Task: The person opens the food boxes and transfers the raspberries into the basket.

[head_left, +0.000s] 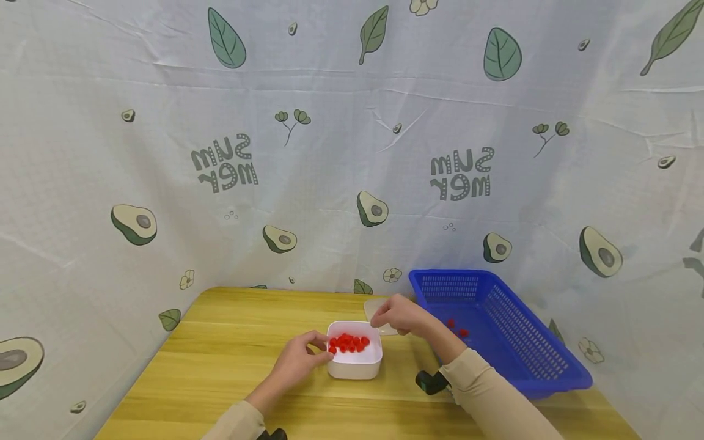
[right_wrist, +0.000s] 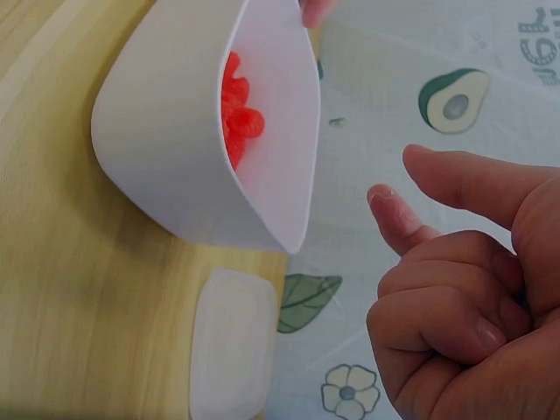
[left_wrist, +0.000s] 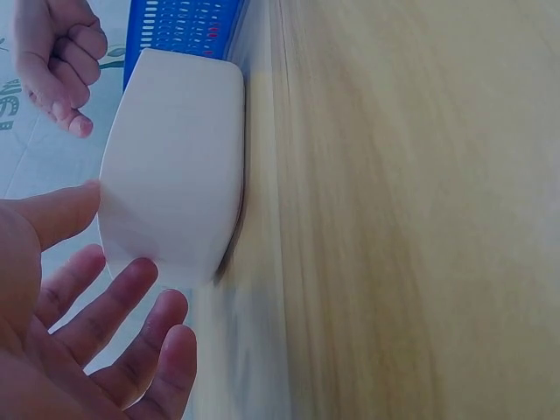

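A white square container (head_left: 354, 370) stands on the wooden table with several small red rounded pieces (head_left: 348, 342) inside, gathered toward its back and left. My left hand (head_left: 297, 360) is at the container's left side, fingers extended and spread, with thumb and fingertips right at the rim and wall. Over the container's back right corner is my right hand (head_left: 400, 315). In the right wrist view its thumb and index fingertip (right_wrist: 385, 206) stand slightly apart with nothing visible between them, while the other fingers are folded in. A pale translucent lid (right_wrist: 232, 341) lies behind the container, partly hidden by the right hand in the head view.
On the right stands a blue perforated basket (head_left: 541, 333) with a few red pieces (head_left: 464, 333) on its floor, partly behind my right forearm. The wooden table (head_left: 236, 333) reaches back to a hanging cloth (head_left: 330, 153) printed with avocados and leaves.
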Demonstrator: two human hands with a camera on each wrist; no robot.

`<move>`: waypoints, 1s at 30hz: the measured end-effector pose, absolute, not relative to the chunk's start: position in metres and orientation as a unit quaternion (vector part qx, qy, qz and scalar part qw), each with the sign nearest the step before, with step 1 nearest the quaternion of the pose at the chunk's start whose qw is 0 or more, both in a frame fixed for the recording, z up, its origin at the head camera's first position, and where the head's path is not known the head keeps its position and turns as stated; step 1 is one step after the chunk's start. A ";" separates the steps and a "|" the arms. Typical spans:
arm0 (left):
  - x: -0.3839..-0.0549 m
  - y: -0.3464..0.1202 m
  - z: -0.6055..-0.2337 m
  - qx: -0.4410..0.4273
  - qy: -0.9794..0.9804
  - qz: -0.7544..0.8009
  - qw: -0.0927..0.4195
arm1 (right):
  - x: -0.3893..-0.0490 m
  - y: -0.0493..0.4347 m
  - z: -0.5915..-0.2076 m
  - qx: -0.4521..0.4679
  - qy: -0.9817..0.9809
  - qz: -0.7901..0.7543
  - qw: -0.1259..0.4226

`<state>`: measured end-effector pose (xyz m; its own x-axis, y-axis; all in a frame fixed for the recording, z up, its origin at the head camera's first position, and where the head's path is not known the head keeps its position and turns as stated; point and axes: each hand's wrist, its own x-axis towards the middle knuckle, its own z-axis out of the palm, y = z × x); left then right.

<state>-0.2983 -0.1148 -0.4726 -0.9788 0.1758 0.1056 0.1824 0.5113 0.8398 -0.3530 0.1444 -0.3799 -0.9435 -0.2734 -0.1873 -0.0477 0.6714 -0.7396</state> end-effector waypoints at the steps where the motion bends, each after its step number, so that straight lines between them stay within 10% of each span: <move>1: -0.298 -0.115 -0.473 -0.103 -0.869 -0.484 0.003 | -0.353 0.142 -0.381 -0.092 0.902 -0.395 0.145; 30: -0.299 -0.115 -0.475 -0.111 -0.868 -0.485 0.006 | -0.350 0.094 -0.424 -0.152 0.892 -0.382 0.187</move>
